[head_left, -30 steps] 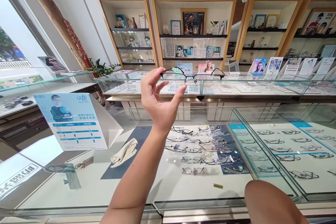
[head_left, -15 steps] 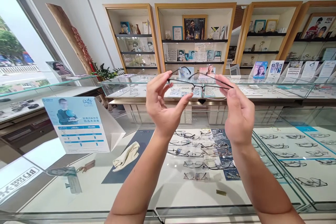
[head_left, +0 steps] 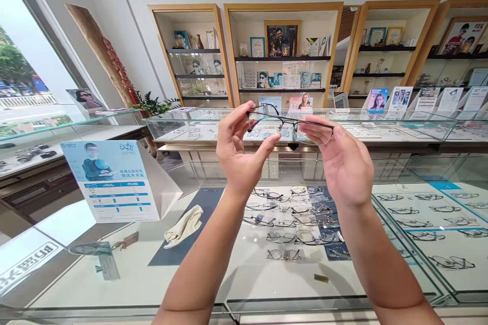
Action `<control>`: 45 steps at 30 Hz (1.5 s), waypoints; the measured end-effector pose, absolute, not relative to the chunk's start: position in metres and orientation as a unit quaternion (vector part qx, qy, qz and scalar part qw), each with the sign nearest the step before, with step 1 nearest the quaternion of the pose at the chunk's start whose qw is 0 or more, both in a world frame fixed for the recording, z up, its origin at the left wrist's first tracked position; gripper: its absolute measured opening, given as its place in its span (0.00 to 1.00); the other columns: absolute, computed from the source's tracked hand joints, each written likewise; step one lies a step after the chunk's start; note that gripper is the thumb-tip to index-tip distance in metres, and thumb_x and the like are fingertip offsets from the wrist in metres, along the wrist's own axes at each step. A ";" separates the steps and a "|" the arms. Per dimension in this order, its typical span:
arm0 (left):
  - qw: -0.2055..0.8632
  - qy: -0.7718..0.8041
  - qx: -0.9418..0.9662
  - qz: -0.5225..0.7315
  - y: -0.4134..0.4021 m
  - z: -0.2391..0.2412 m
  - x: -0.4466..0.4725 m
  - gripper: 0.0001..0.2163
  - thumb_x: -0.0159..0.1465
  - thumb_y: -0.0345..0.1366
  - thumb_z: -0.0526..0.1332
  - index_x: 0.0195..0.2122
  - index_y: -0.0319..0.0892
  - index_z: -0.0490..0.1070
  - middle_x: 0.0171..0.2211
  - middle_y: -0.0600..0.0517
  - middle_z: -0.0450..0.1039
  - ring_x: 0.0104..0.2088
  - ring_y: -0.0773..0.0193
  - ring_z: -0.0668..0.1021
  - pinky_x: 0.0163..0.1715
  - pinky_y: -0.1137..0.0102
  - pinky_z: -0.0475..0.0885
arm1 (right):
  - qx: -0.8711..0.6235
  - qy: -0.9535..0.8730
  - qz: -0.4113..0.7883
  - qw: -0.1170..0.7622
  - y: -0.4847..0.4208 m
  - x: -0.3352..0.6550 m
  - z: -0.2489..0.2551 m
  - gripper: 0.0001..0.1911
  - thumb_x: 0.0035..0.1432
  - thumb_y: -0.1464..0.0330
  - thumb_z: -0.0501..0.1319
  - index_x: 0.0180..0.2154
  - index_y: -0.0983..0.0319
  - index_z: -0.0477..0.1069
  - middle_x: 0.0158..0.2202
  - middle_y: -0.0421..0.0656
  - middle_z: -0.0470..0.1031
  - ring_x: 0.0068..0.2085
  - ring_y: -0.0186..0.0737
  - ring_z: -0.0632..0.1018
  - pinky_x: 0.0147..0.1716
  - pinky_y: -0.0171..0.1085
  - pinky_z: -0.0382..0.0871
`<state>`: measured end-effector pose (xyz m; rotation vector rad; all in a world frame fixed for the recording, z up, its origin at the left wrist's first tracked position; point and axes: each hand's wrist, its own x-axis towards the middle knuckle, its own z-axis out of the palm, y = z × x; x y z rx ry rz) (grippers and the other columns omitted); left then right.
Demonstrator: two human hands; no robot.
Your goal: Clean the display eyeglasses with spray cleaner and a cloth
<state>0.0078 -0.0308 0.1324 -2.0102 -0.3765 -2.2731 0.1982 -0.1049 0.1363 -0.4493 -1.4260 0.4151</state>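
I hold a pair of thin black-framed glasses [head_left: 284,121] up at chest height over a glass counter [head_left: 160,269]. My left hand [head_left: 238,155] pinches the left end of the frame between thumb and fingers. My right hand [head_left: 343,162] has its fingers closed on the right side of the frame. The glasses lie roughly level between both hands.
Below the glass lie several rows of spectacle frames [head_left: 293,223]. A cream cloth [head_left: 183,226] rests on a dark mat [head_left: 190,233]. A blue-and-white sign stand [head_left: 114,180] is at the left. Another glass showcase [head_left: 381,122] and wall shelves [head_left: 282,53] stand behind.
My right hand came up from the bottom edge and took the right side of the glasses. The glasses turned from facing me to lying flatter between both hands.
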 end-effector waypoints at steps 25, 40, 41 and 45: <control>-0.075 -0.110 -0.795 -0.592 -0.047 0.144 -0.005 0.34 0.66 0.51 0.78 0.71 0.52 0.74 0.65 0.42 0.79 0.61 0.50 0.85 0.58 0.58 0.87 | -0.290 -0.720 0.275 0.568 -0.089 0.221 0.143 0.12 0.67 0.55 0.72 0.38 0.57 0.85 0.42 0.43 0.88 0.43 0.42 0.84 0.48 0.45 0.79; -0.263 -0.385 -0.618 -0.633 -0.129 0.062 -0.009 0.14 0.67 0.50 0.73 0.38 0.43 0.86 0.31 0.51 0.79 0.31 0.64 0.74 0.32 0.69 0.70 | -0.362 -0.698 0.167 0.595 -0.104 0.173 0.082 0.09 0.66 0.63 0.68 0.35 0.59 0.84 0.42 0.46 0.88 0.45 0.46 0.86 0.51 0.48 0.80; -0.298 -0.392 -0.609 -0.621 -0.135 0.054 -0.007 0.15 0.66 0.50 0.73 0.38 0.43 0.86 0.31 0.50 0.80 0.31 0.63 0.74 0.32 0.68 0.69 | -0.375 -0.702 0.135 0.590 -0.115 0.167 0.070 0.09 0.68 0.63 0.66 0.36 0.58 0.84 0.44 0.47 0.88 0.47 0.48 0.86 0.52 0.48 0.80; -0.393 -0.412 -0.565 -0.597 -0.158 0.029 -0.003 0.16 0.60 0.50 0.76 0.36 0.42 0.86 0.29 0.51 0.78 0.31 0.64 0.72 0.31 0.69 0.66 | -0.434 -0.701 0.030 0.565 -0.158 0.151 0.021 0.13 0.73 0.64 0.62 0.41 0.58 0.85 0.49 0.52 0.88 0.52 0.54 0.86 0.57 0.54 0.79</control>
